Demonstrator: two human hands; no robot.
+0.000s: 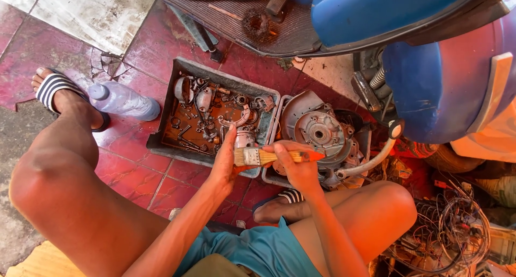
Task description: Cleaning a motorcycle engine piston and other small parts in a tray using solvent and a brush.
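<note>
My right hand (298, 167) grips a paintbrush (274, 157) with an orange handle, its bristles pointing left. My left hand (227, 161) holds a small grey metal part (244, 139) just above the bristles, over the near edge of a grey tray (164, 118). The tray holds rusty-brown liquid and several small engine parts, among them a curved metal piece (240, 117). To the right of the tray lies a round grey engine casing (317, 129).
A plastic bottle (123, 100) lies on the red tiles left of the tray. A blue scooter body (430, 67) and its footboard (236, 13) fill the top and right. A tangle of wires (446, 234) sits bottom right. My sandalled feet (59, 89) rest on the floor.
</note>
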